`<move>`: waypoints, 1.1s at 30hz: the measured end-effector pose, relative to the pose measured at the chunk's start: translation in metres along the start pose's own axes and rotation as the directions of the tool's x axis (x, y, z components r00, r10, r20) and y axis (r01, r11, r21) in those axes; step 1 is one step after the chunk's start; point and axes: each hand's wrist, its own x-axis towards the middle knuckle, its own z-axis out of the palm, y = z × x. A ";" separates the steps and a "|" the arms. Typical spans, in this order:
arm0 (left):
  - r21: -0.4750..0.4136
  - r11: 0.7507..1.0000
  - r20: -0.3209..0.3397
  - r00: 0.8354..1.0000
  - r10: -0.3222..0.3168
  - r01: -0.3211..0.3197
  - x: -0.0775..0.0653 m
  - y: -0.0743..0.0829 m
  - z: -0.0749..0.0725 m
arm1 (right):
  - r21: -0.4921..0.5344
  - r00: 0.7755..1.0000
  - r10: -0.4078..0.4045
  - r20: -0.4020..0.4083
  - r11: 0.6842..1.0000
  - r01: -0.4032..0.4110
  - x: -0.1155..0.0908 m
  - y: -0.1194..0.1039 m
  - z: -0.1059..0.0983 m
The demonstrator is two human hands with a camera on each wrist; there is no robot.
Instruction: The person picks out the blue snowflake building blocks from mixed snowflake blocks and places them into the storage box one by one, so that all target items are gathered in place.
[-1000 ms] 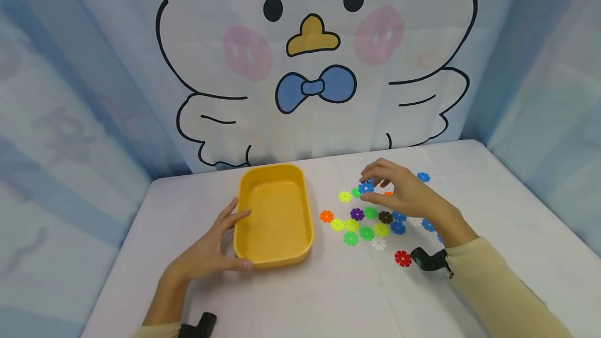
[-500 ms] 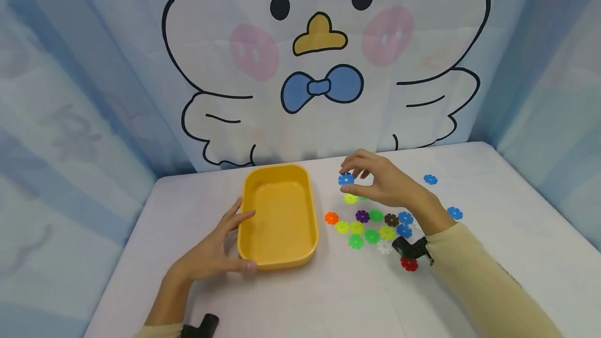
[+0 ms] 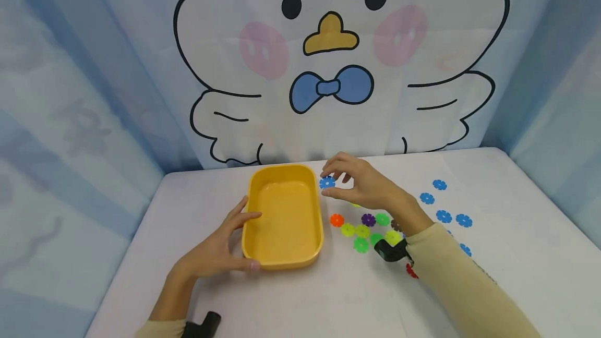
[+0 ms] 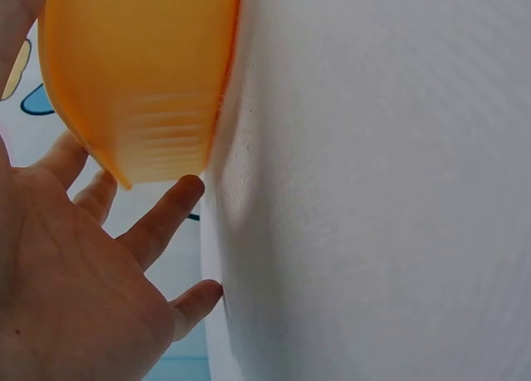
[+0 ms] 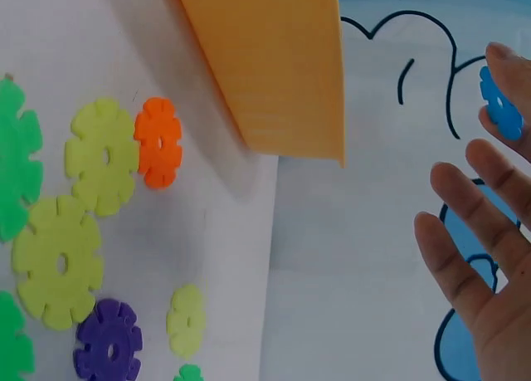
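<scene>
My right hand (image 3: pixel 359 181) pinches a blue snowflake disc (image 3: pixel 327 182) between thumb and fingertips, held up just past the right rim of the yellow tray (image 3: pixel 319 223). In the right wrist view, the blue disc (image 5: pixel 501 104) sits between thumb and index finger, the other fingers spread. My left hand (image 3: pixel 213 249) rests against the tray's left side, one fingertip over the rim and the thumb at the near left corner. The left wrist view shows its fingers (image 4: pixel 164 222) fairly straight, spread beside the tray wall (image 4: pixel 145 74). The tray's inside shows only bare yellow floor.
Right of the tray lie several snowflake discs: an orange one (image 3: pixel 336 220), a purple one (image 3: pixel 368 219), yellow and green ones. Several blue discs (image 3: pixel 443 216) are farther right. My right forearm partly covers a red disc (image 3: pixel 411 270). A printed curtain (image 3: pixel 328 129) stands behind the table.
My right hand has lifted the blue disc from among the others and carried it left toward the tray. The left hand keeps its place at the tray; the head view has shifted slightly.
</scene>
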 end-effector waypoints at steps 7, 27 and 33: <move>0.004 1.000 0.009 1.000 -0.007 0.007 0.001 0.000 -0.001 | 0.048 0.999 -0.034 0.016 0.998 0.033 0.018 -0.001 0.013; 0.004 1.000 0.005 1.000 -0.015 0.015 0.000 0.002 0.001 | 0.093 0.998 0.037 0.057 0.995 -0.042 0.056 -0.009 0.040; 0.010 1.000 0.009 1.000 0.015 -0.015 -0.001 0.003 0.001 | 0.075 0.997 0.030 0.072 0.997 -0.035 0.066 -0.014 0.047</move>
